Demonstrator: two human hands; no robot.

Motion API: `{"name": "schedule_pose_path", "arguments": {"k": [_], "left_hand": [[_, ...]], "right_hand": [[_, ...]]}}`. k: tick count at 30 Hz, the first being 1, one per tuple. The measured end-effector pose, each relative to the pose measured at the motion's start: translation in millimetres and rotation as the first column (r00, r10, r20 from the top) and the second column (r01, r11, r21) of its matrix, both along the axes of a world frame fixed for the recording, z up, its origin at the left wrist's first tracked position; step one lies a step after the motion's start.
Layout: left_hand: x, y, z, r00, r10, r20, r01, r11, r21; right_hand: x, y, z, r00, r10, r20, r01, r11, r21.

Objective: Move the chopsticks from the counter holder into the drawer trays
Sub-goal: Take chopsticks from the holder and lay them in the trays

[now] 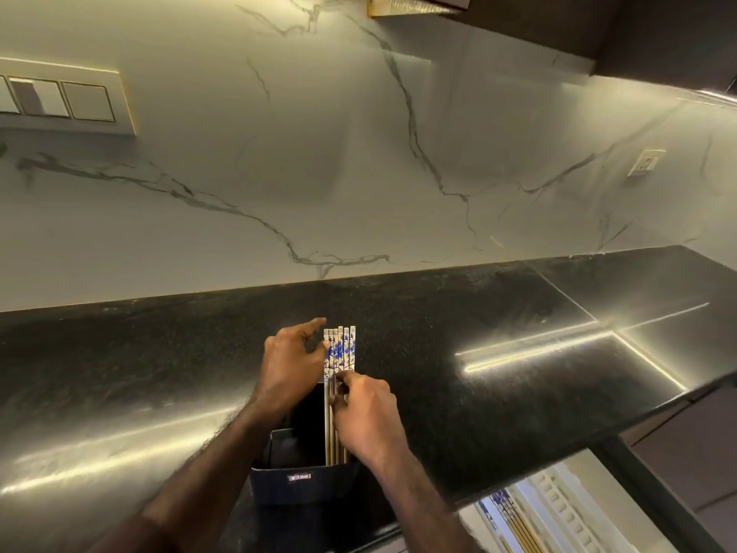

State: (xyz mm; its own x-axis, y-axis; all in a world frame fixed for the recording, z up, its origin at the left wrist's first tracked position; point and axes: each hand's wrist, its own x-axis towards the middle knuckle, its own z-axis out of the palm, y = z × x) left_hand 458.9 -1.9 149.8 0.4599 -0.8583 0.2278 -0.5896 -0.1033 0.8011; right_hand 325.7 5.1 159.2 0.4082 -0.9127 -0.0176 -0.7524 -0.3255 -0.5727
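Several wooden chopsticks (339, 355) with blue-and-white patterned tops stand upright in a dark holder (303, 478) on the black counter. My left hand (293, 365) rests against the left side of the chopstick tops, fingers spread. My right hand (365, 417) pinches the chopstick shafts below the patterned part. At the bottom right an open drawer holds a light tray (566, 508) with several matching chopsticks (508, 516) lying in it.
The black stone counter (498, 353) runs left to right, its front edge near the drawer. Behind it rises a marble backsplash (359, 153) with a switch plate (60, 97) at left and a socket (646, 161) at right. Dark cabinets hang at top right.
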Motion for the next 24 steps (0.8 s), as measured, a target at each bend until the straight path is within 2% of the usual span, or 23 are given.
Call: {"name": "schedule_pose_path", "arguments": {"k": [7,16,20,24], "left_hand": [[-1,-11,-5,0.999,0.007,-0.05,-0.007,1.0,-0.001],[4,-5,-5,0.976,0.03,-0.215,-0.039,0.999,-0.038],[10,3,8,0.956,0.016,-0.292,-0.032,0.998,-0.052],[16,10,42,0.96,-0.058,-0.273,0.026,0.992,-0.121]], "right_hand": [[3,-2,-1,0.999,-0.023,-0.043,0.024,0.999,0.026],[10,-2,1,0.999,-0.009,-0.046,0.012,0.998,0.061],[11,1,6,1.0,-0.019,0.011,0.018,0.998,0.067],[11,4,17,0.993,-0.02,0.114,0.011,0.996,0.084]]}}
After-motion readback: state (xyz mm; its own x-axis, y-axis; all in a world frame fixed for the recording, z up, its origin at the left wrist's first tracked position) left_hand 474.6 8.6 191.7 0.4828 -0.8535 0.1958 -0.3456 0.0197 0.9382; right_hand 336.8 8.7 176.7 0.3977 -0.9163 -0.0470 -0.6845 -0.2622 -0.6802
